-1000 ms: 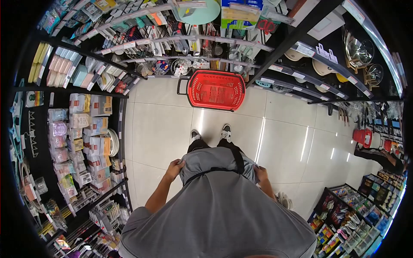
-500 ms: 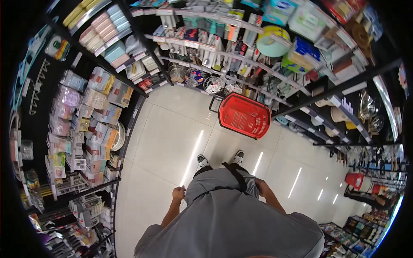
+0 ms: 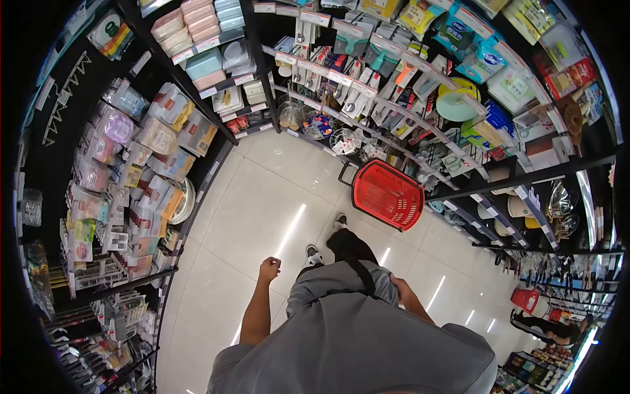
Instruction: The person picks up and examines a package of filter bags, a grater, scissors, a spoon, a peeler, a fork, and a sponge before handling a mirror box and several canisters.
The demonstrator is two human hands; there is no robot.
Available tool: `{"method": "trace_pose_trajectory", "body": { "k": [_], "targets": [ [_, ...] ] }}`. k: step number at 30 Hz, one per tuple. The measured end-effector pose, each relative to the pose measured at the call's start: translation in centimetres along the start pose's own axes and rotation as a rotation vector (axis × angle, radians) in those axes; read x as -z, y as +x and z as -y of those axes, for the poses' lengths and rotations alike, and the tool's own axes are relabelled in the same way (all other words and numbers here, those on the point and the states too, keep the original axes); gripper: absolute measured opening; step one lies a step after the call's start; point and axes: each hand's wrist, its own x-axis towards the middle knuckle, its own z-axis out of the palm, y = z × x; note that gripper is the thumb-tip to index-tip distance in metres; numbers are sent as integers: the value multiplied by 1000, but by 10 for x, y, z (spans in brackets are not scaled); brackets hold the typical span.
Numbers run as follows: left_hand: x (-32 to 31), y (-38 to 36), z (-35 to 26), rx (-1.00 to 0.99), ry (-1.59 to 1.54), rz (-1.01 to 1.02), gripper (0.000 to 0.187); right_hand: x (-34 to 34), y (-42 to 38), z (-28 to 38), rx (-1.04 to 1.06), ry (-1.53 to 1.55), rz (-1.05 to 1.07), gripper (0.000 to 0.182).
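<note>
My left hand (image 3: 270,268) hangs over the pale floor beside my left hip, its fingers loosely curled and no object showing in them. Against the right side of my grey shirt (image 3: 354,328) rests my right hand (image 3: 401,289); its fingertips are hidden by the cloth. Ahead of my feet a red shopping basket (image 3: 388,195) stands on the floor, its dark handle sticking out to the left. Neither hand touches it. My right shoe (image 3: 340,222) is ahead of my left shoe (image 3: 314,255).
Shelves with hanging packs (image 3: 157,136) line the left. Kitchen tools, cloths and a round mint-green item (image 3: 458,105) fill the racks ahead. Pale tiled floor (image 3: 262,190) lies between. At the far right, a person (image 3: 548,328) is near another red basket (image 3: 525,299).
My right foot has stepped forward. My left hand has swung forward and away from my hip. The shelves and red basket have shifted right in view.
</note>
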Motion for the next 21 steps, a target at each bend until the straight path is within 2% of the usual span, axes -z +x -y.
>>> {"method": "trace_pose_trajectory", "body": {
  "k": [3,5,6,8,9,11,13,15,17,20,21],
  "targets": [
    [-3,13,-37,-71,-35,24,19,-16,-5,8,42,-37,41,45],
    [1,21,-51,-74,-9,37,18,-19,15,16,-42,-129,-113,36],
    [5,21,-56,-63,-4,33,17,-23,28,24,-51,-132,-97,36],
    [14,20,-53,-17,-39,-2,16,-30,54,39,-4,-336,-86,24],
    [20,17,-52,-6,-59,-30,15,-19,87,42,-79,-238,-111,16],
    [33,10,-42,111,-135,-25,16,-5,126,67,12,-517,66,11],
    [42,0,-42,249,-116,-55,17,-38,131,119,4,-512,136,9],
    [50,-12,-44,337,-109,-63,18,-71,152,163,229,-1423,-122,19],
    [57,-4,-36,386,-151,-28,19,-105,148,204,346,-1165,-315,30],
    [64,23,-40,448,-171,52,21,-125,151,237,399,-1027,-419,29],
    [69,40,-39,3,326,180,21,-130,151,243,446,-952,-431,28]
  ]
}}
